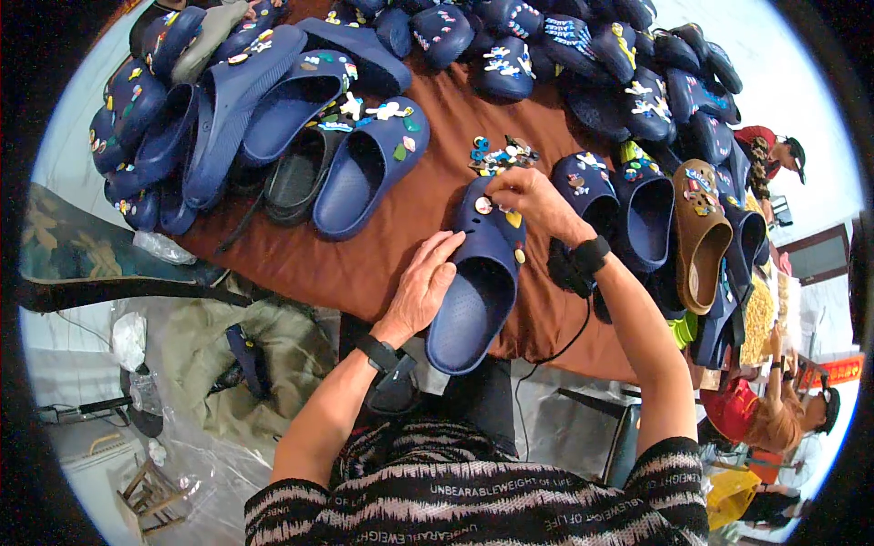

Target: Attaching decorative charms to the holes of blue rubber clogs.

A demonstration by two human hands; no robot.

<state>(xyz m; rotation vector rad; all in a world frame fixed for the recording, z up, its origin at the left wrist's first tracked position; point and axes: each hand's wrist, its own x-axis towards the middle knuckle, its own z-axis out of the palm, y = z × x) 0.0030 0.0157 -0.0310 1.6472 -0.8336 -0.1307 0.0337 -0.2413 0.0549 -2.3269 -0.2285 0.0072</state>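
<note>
Navy clog (475,282), perforated footbed, round and yellow charms on top

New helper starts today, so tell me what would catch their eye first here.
Heaps of navy clogs studded with bright charms crowd the far side of the brown table. At centre, the left hand steadies one navy clog while the right hand presses at its toe, beside a small charm pile. A lone brown clog stands out at right.

Navy clogs (273,109) crowd the upper left of the frame, a black clog (299,177) among them. More navy clogs (583,55) fill the upper right. A brown clog (701,238) lies at right. Plastic sheeting (182,455) lies lower left.
</note>
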